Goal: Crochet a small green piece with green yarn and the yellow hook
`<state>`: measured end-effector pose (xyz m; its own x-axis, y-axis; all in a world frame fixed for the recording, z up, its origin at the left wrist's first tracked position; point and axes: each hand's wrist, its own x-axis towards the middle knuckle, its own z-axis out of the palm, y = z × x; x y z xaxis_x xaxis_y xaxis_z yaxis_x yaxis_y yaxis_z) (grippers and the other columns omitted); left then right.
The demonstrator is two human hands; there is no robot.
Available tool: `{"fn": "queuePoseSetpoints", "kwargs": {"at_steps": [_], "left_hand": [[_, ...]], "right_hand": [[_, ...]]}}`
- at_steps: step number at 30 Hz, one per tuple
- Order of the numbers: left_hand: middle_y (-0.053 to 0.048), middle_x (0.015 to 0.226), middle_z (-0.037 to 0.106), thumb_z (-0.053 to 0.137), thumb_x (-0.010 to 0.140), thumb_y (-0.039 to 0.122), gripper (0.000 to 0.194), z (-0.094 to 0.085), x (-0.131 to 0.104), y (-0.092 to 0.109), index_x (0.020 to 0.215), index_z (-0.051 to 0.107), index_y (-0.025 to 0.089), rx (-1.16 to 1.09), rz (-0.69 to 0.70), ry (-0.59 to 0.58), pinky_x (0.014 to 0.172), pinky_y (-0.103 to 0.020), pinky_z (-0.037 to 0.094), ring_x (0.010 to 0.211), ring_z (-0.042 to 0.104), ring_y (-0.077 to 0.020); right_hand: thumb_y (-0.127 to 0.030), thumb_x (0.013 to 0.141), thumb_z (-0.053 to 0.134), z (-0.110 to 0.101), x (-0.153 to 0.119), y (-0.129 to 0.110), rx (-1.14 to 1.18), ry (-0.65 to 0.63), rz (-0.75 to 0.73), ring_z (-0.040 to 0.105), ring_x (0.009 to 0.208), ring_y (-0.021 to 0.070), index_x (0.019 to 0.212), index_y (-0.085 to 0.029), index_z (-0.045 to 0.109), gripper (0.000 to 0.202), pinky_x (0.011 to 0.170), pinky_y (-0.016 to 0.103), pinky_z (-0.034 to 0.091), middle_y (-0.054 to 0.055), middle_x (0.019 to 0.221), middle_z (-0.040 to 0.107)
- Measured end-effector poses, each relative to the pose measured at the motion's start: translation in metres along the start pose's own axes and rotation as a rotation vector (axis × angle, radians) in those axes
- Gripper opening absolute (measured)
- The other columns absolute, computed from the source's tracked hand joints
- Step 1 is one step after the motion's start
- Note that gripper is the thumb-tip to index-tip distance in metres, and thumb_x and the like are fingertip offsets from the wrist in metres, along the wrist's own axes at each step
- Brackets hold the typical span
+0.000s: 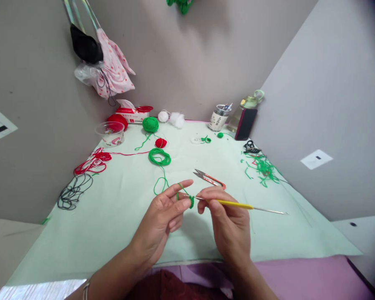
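My left hand pinches a small piece of green crochet between thumb and fingers, with its index finger stretched out and green yarn looped over it. In my right hand is a crochet hook with a yellow handle, its metal tip at the green stitches. The strand runs from the left hand back to a loose coil of green yarn on the table. Just beyond my hands lie orange-handled thread snips, touched by neither hand.
A pale green cloth covers the table. Red and black yarn tangles lie left, green scraps right. At the back stand a tissue box, a green yarn ball, a pen can, a bottle and a phone.
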<state>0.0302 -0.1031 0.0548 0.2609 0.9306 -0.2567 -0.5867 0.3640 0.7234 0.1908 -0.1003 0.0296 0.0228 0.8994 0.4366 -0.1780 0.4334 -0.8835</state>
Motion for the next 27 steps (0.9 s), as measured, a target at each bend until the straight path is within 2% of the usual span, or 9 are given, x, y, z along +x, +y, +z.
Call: {"fn": "queuePoseSetpoints", "kwargs": {"at_steps": [4,8,10,12,14,16,19,23,27], "left_hand": [[0.007,0.072,0.052,0.093,0.081,0.022,0.042,-0.004,0.002,0.004,0.121,0.082,0.016,-0.096,-0.091,-0.069,0.044,-0.017,0.019,0.046,0.022,0.0019],[0.005,0.077,0.056,0.094,0.079,0.023,0.036,-0.006,0.002,0.003,0.114,0.085,0.017,-0.089,-0.07,-0.087,0.043,-0.017,0.017,0.045,0.021,0.0029],[0.004,0.08,0.059,0.093,0.08,0.024,0.033,-0.005,0.002,-0.001,0.111,0.085,0.019,-0.025,-0.007,-0.056,0.044,-0.017,0.018,0.046,0.024,0.0026],[0.004,0.078,0.062,0.092,0.082,0.026,0.032,-0.003,0.002,-0.004,0.112,0.084,0.021,0.073,0.071,-0.03,0.045,-0.017,0.022,0.048,0.03,0.0004],[0.003,0.075,0.064,0.091,0.083,0.028,0.031,-0.002,0.002,-0.006,0.113,0.084,0.022,0.16,0.127,-0.012,0.048,-0.018,0.028,0.052,0.037,-0.003],[0.003,0.075,0.064,0.092,0.082,0.03,0.032,-0.002,0.003,-0.007,0.112,0.084,0.022,0.206,0.156,0.008,0.052,-0.018,0.035,0.057,0.043,-0.0059],[0.003,0.077,0.064,0.094,0.081,0.032,0.032,-0.004,0.004,-0.007,0.111,0.085,0.024,0.223,0.165,0.033,0.058,-0.019,0.042,0.062,0.049,-0.0077],[0.004,0.068,0.063,0.084,0.091,0.035,0.02,-0.007,0.004,-0.006,0.108,0.086,0.024,0.213,0.163,0.004,0.068,-0.023,0.049,0.062,0.055,-0.0088],[0.002,0.074,0.068,0.088,0.086,0.031,0.017,-0.008,0.006,-0.006,0.102,0.087,0.025,0.191,0.198,0.035,0.071,-0.023,0.051,0.069,0.062,-0.0108]], "right_hand": [[-0.036,0.1,0.076,-0.002,0.006,-0.002,0.148,0.091,0.113,0.067,0.068,0.0112,0.095,-0.026,0.085,0.014,0.064,0.025,0.056,0.003,0.088,0.074],[-0.039,0.093,0.083,-0.001,0.012,-0.005,0.312,0.125,0.31,0.06,0.059,0.0076,0.084,-0.023,0.084,0.019,0.054,0.019,0.048,0.001,0.077,0.071],[-0.04,0.093,0.083,0.001,0.01,-0.004,0.321,0.107,0.309,0.06,0.06,0.0082,0.085,-0.024,0.084,0.018,0.055,0.02,0.049,0.001,0.077,0.071],[-0.039,0.096,0.08,0.003,0.005,0.0,0.242,0.079,0.233,0.063,0.066,0.0101,0.09,-0.026,0.085,0.015,0.061,0.022,0.052,0.002,0.085,0.075],[-0.036,0.099,0.077,0.005,0.001,0.003,0.131,0.058,0.14,0.066,0.073,0.0116,0.097,-0.028,0.086,0.012,0.069,0.025,0.055,0.003,0.094,0.078],[-0.034,0.101,0.075,0.005,-0.001,0.005,0.087,0.049,0.107,0.066,0.075,0.0116,0.1,-0.029,0.086,0.012,0.072,0.025,0.055,0.002,0.094,0.078],[-0.037,0.099,0.077,0.005,0.002,0.004,0.172,0.056,0.17,0.066,0.07,0.0101,0.097,-0.028,0.086,0.013,0.068,0.023,0.054,0.001,0.09,0.078],[-0.041,0.094,0.082,0.006,0.009,-0.001,0.306,0.057,0.26,0.061,0.059,0.0067,0.093,-0.026,0.086,0.015,0.059,0.02,0.052,0.002,0.087,0.078],[-0.04,0.092,0.085,0.007,0.011,-0.005,0.383,0.057,0.349,0.057,0.05,0.003,0.091,-0.026,0.086,0.015,0.051,0.015,0.049,0.001,0.087,0.079]]}}
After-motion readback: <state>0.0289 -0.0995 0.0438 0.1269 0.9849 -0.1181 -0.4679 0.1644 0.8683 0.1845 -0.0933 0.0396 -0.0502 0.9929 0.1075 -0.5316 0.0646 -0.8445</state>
